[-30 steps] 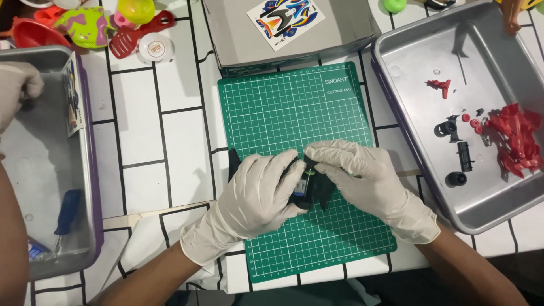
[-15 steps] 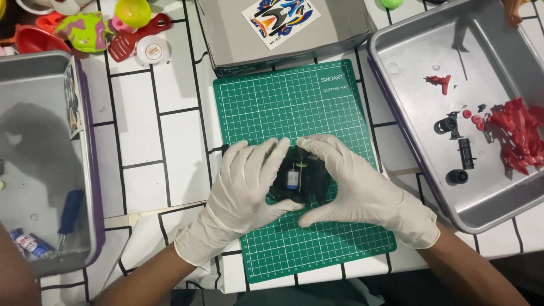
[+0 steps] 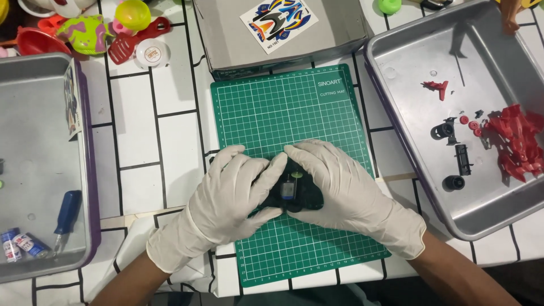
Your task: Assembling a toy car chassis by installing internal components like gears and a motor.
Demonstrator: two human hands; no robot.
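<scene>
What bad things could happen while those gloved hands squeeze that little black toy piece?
1. Both hands, left hand and right hand, cover most of the black toy part, so the small silver motor might get pressed crooked.
2. A tiny piece could pop loose and roll off the green cutting mat.

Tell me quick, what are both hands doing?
Left hand: closed on the black toy part.
Right hand: closed on the same part, over the green mat.
</scene>
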